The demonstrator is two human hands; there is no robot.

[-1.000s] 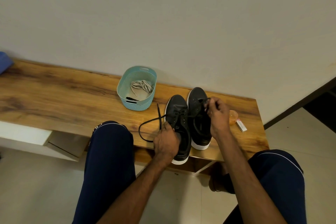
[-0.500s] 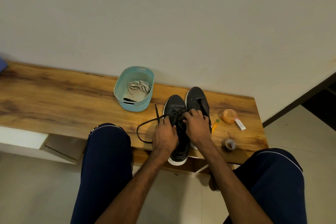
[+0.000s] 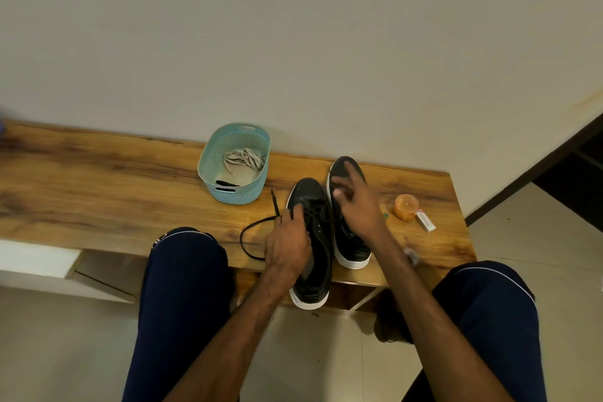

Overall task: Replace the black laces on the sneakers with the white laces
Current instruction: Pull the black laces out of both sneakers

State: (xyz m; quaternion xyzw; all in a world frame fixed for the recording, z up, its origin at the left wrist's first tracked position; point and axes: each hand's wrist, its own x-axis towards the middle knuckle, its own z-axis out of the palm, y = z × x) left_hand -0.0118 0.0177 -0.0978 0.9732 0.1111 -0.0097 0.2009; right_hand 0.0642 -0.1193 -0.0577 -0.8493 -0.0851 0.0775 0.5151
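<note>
While L hand [image 3: 287, 245] pinches black lace [image 3: 257, 223], sneaker [image 3: 311, 194] overhangs bench [image 3: 98, 189] edge.

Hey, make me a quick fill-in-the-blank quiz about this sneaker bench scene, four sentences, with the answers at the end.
1. The white laces lie ___ the teal basket.
2. The left hand pinches a ___ lace at the left sneaker.
3. The orange container sits to the ___ of the right sneaker.
4. The number of sneakers on the wooden bench is ___.
Missing words: inside; black; right; two.
</note>
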